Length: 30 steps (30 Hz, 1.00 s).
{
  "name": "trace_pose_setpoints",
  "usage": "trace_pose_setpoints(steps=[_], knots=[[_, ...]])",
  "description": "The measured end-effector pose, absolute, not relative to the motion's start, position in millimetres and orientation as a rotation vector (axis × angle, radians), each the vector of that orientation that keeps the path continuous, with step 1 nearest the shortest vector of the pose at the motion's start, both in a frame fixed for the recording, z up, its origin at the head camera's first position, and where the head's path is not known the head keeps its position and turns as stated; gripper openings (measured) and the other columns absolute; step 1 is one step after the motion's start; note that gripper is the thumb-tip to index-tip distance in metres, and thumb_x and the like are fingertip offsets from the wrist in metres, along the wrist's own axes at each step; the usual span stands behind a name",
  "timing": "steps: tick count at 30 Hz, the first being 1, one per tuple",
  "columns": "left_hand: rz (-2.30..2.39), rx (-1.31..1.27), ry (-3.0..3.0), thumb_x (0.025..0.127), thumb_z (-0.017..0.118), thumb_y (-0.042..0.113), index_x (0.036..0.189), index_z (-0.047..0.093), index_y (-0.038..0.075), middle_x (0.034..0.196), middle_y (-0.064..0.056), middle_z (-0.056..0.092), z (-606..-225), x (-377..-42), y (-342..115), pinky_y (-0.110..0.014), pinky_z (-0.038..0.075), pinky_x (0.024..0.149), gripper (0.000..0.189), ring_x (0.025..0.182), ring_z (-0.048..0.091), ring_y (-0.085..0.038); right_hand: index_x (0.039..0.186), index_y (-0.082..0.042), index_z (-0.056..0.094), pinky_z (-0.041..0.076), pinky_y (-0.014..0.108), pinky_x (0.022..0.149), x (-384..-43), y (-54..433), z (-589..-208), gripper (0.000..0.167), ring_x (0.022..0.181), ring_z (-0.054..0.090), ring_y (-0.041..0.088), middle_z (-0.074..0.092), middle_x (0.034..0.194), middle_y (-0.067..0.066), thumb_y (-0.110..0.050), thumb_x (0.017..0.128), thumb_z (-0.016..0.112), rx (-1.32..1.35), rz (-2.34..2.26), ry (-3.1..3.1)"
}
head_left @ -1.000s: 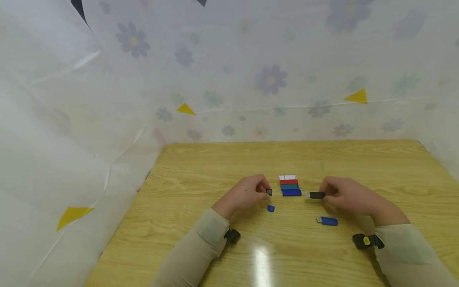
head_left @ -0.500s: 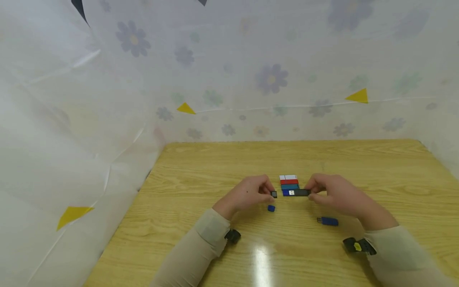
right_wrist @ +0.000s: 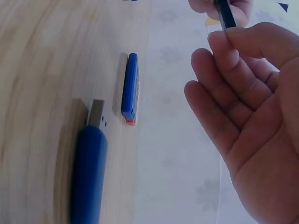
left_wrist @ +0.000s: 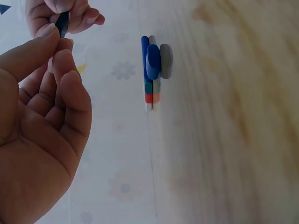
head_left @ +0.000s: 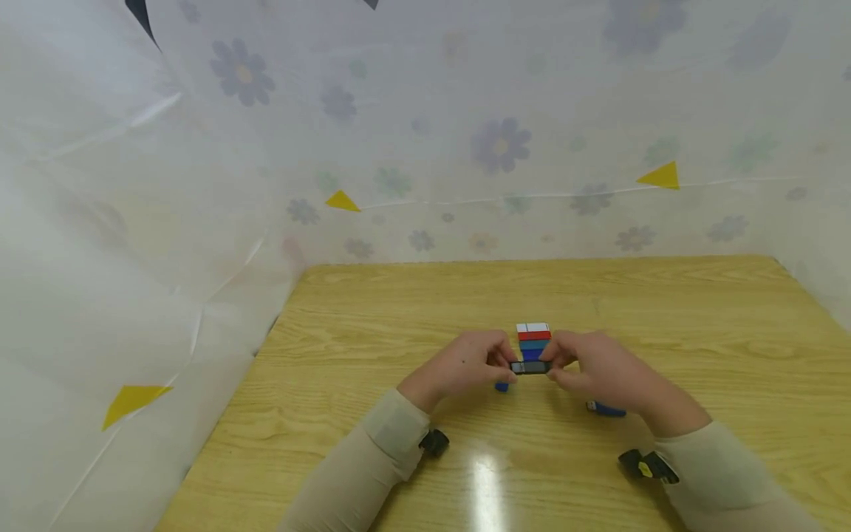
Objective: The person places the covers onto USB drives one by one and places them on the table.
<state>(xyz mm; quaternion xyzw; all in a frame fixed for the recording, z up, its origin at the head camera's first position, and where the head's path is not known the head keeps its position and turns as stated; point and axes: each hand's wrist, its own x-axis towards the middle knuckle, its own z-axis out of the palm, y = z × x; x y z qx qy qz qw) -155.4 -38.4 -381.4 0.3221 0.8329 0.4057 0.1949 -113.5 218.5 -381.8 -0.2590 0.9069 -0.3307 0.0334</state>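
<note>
Above the table, a black USB stick (head_left: 534,367) lies lengthwise between both hands. My right hand (head_left: 601,366) pinches its right end between thumb and fingers. At the other end, my left hand (head_left: 465,366) pinches the small black cap, mostly hidden by the fingertips, and the stick's left end meets it. In the right wrist view the stick (right_wrist: 225,15) spans the two thumbs. Partly behind my left fingertips lies a blue cap (head_left: 501,387). An uncapped blue USB stick (head_left: 606,409) rests below my right hand, its metal plug pointing left.
Just beyond the hands, a row of flat sticks lies side by side: white (head_left: 532,327), red (head_left: 534,335), teal (head_left: 534,345) and blue (head_left: 532,355). The wood-grain table (head_left: 399,295) ends at a flowered white sheet (head_left: 425,148) at the back.
My right hand has moved left with the black USB stick, passing over the blue stick in the row, up to the cap. My left hand has shifted slightly right with the cap.
</note>
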Motion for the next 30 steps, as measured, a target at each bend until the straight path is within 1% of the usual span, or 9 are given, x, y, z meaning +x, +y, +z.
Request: trace_pose_setpoints(steps=[5,10,16,19,21,23,26,28,30], knots=[[1.153,0.863,2.357,0.092,0.077,0.015,0.097,0.065,0.017,0.085,0.01,0.07,-381.7,-152.7,-37.7,-0.025,0.052,0.067,0.013,0.078,0.066,-0.006,0.101,-0.021,0.064,0.054,0.032,0.069,-112.8,214.7,-381.8,0.014,0.087,0.068,0.007,0.069,0.092,-0.012,-0.014,0.094,0.073,-0.843,-1.06,2.802],[1.161,0.838,2.391,0.093,0.076,0.016,0.102,0.068,0.012,0.086,0.011,0.07,-380.9,-152.5,-37.6,-0.025,0.052,0.067,0.013,0.078,0.066,-0.005,0.101,-0.019,0.064,0.052,0.03,0.066,-112.3,211.5,-380.6,0.013,0.084,0.066,0.006,0.068,0.09,-0.013,-0.011,0.094,0.072,-0.851,-1.085,2.809],[1.178,0.859,2.384,0.094,0.076,0.018,0.106,0.068,0.009,0.087,0.011,0.07,-379.5,-152.5,-37.0,-0.025,0.052,0.068,0.016,0.078,0.066,-0.005,0.104,-0.018,0.064,0.052,0.034,0.07,-112.3,211.4,-378.4,0.011,0.087,0.066,0.008,0.068,0.092,-0.012,-0.014,0.095,0.07,-0.807,-1.088,2.806],[1.19,0.855,2.386,0.095,0.075,0.019,0.106,0.067,0.011,0.088,0.011,0.069,-379.1,-152.7,-37.3,-0.026,0.052,0.068,0.016,0.079,0.066,-0.006,0.106,-0.018,0.063,0.052,0.035,0.07,-112.7,212.7,-378.5,0.012,0.088,0.066,0.009,0.068,0.093,-0.012,-0.015,0.097,0.07,-0.792,-1.099,2.808],[1.193,0.851,2.394,0.096,0.074,0.02,0.105,0.066,0.015,0.089,0.011,0.069,-378.8,-152.8,-37.9,-0.027,0.053,0.068,0.013,0.08,0.066,-0.007,0.108,-0.021,0.063,0.051,0.034,0.07,-114.0,213.9,-381.2,0.013,0.088,0.065,0.008,0.067,0.094,-0.013,-0.016,0.097,0.07,-0.787,-1.097,2.826],[1.199,0.841,2.405,0.096,0.074,0.02,0.103,0.065,0.019,0.089,0.01,0.068,-378.7,-152.7,-38.7,-0.027,0.053,0.067,0.012,0.08,0.065,-0.007,0.109,-0.022,0.064,0.052,0.036,0.073,-115.7,216.0,-384.3,0.015,0.089,0.064,0.008,0.067,0.096,-0.014,-0.017,0.097,0.071,-0.789,-1.093,2.851],[1.209,0.844,2.405,0.096,0.074,0.02,0.101,0.063,0.023,0.09,0.01,0.068,-378.9,-152.6,-39.6,-0.028,0.053,0.067,0.012,0.079,0.065,-0.008,0.11,-0.024,0.065,0.052,0.04,0.079,-118.6,219.7,-389.3,0.016,0.092,0.064,0.011,0.066,0.1,-0.014,-0.019,0.096,0.072,-0.806,-1.082,2.893],[1.217,0.849,2.399,0.096,0.074,0.02,0.102,0.063,0.023,0.09,0.009,0.068,-379.3,-152.5,-40.2,-0.028,0.053,0.067,0.013,0.079,0.065,-0.008,0.108,-0.023,0.066,0.052,0.043,0.082,-119.8,221.9,-390.3,0.015,0.094,0.064,0.014,0.066,0.103,-0.012,-0.02,0.096,0.074,-0.829,-1.088,2.908],[1.223,0.855,2.394,0.096,0.074,0.02,0.102,0.063,0.023,0.09,0.009,0.069,-379.8,-152.7,-40.6,-0.028,0.053,0.067,0.013,0.079,0.066,-0.009,0.106,-0.023,0.067,0.053,0.043,0.083,-121.0,222.6,-391.3,0.015,0.095,0.064,0.017,0.066,0.104,-0.01,-0.019,0.095,0.075,-0.862,-1.091,2.919]])
